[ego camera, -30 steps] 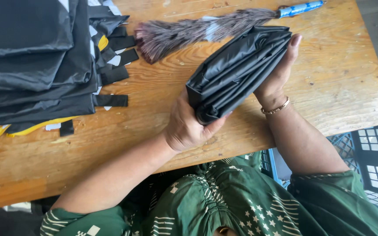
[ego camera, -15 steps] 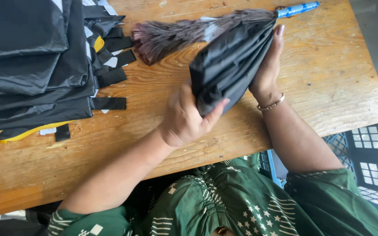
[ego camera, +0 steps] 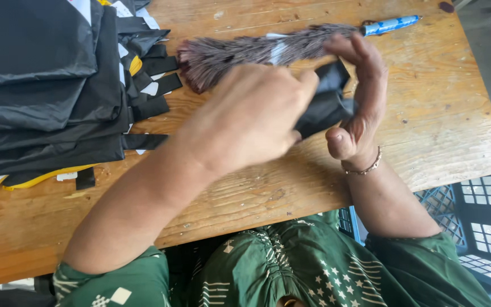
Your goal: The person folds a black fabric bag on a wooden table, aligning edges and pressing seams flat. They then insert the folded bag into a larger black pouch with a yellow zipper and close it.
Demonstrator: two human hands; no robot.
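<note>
Both hands are gripping a folded black fabric bundle [ego camera: 328, 105] above the desk's far edge: left hand [ego camera: 251, 116] clenching over it, right hand [ego camera: 359, 96] cupping its right end (long axis running left-right).

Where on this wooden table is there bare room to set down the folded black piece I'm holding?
Bare wood lies on the table's right end, right of your right hand and below the brush's blue handle. A strip along the near edge is partly under your left forearm. The left side is crowded by the stacked black fabric.
</note>
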